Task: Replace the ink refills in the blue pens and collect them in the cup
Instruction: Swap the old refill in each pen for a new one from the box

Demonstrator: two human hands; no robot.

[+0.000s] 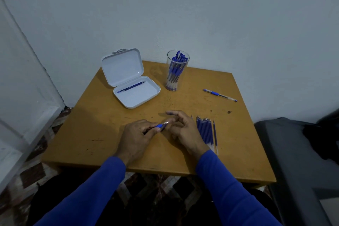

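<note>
My left hand (136, 136) grips a blue pen (161, 125) over the middle of the wooden table (102, 130), its tip pointing right. My right hand (181, 128) pinches that tip with thumb and fingers. A row of several blue ink refills (206, 133) lies just right of my right hand. A clear cup (177, 70) at the back holds several blue pens. One more blue pen (220, 95) lies loose at the back right.
An open white case (136, 95) stands at the back left with a single blue refill (131, 87) inside. A wall runs behind the table. A dark grey seat (297, 152) is right of the table.
</note>
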